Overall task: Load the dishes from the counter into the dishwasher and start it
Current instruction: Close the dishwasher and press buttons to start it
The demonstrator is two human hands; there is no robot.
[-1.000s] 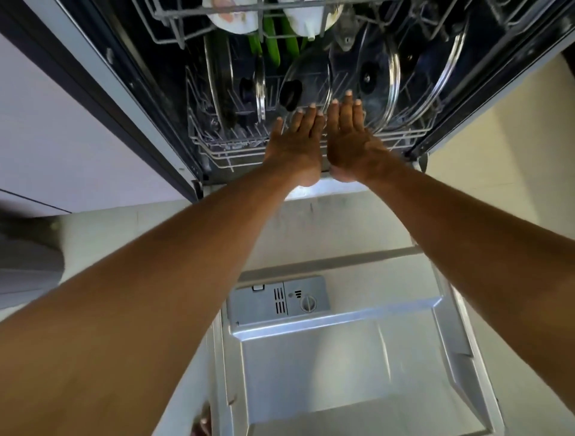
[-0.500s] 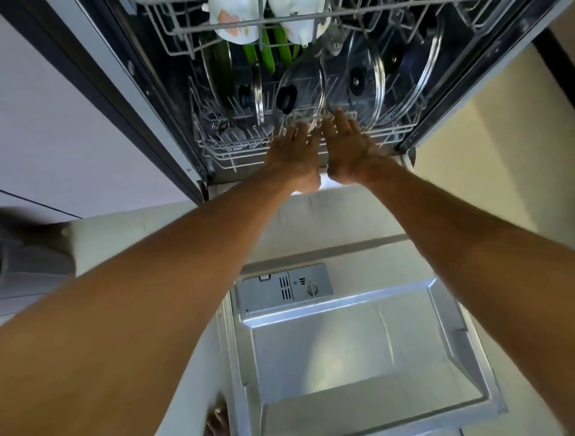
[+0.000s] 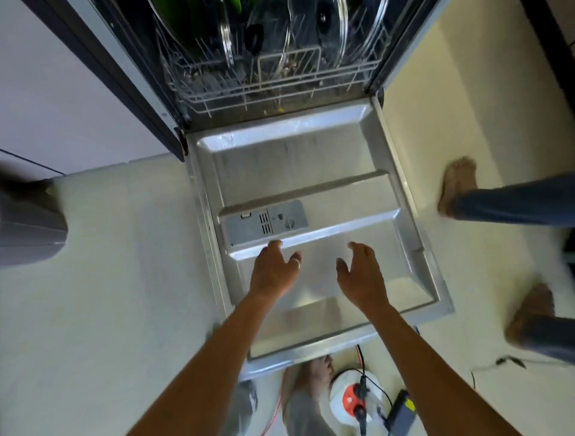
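The dishwasher stands open at the far side of the scene, its lower rack inside the tub. In the rack, glass lids stand on edge, one with a black knob, and something green shows at the far edge. The door lies folded down flat toward the near side, its steel inner panel facing up. The grey detergent dispenser sits left of centre on it.

Both hands are over the near half of the door, well apart from the rack and the dishes. The left hand is spread with loosely curved fingers and grips nothing. Its fingertips lie just beside the dispenser's near edge, and a ring shows on one digit. The right hand, to its right, is likewise spread, loosely curved and empty. Whether either touches the panel cannot be told.

The dispenser bears small marks by its round dial, too small to read.

On the pale floor right of the door are two bare feet below blue trouser legs. At the door's near edge a third foot shows. Beside it lies a white round object with an orange-red part and black cables. Next to that is a dark block with a blurred yellow label. A grey container stands at the left.
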